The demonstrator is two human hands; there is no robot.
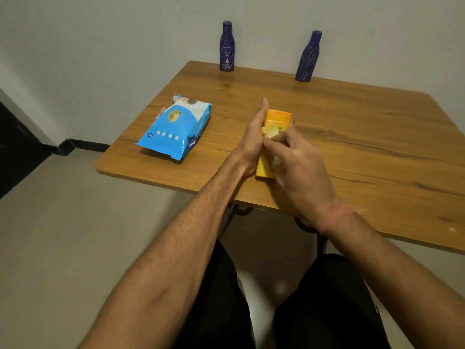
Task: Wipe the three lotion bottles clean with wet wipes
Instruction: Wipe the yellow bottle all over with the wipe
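A yellow lotion bottle (276, 117) lies flat on the wooden table (364, 127), its cap end toward the table's front edge. My left hand (253, 137) rests against the bottle's left side with straight fingers. My right hand (299, 170) lies over the bottle with curled fingers. A small pale piece, perhaps a wet wipe (273, 131), shows between the two hands; the blur hides how it is held. Two dark blue lotion bottles (227, 47) (308, 57) stand upright at the table's back edge by the wall. A blue pack of wet wipes (176, 128) lies to the left.
The table stands against a pale wall, and its right half shows bare wood. The floor lies to the left, with a dark doorway (15, 152) at the far left. My legs in dark trousers (327, 306) are under the front edge.
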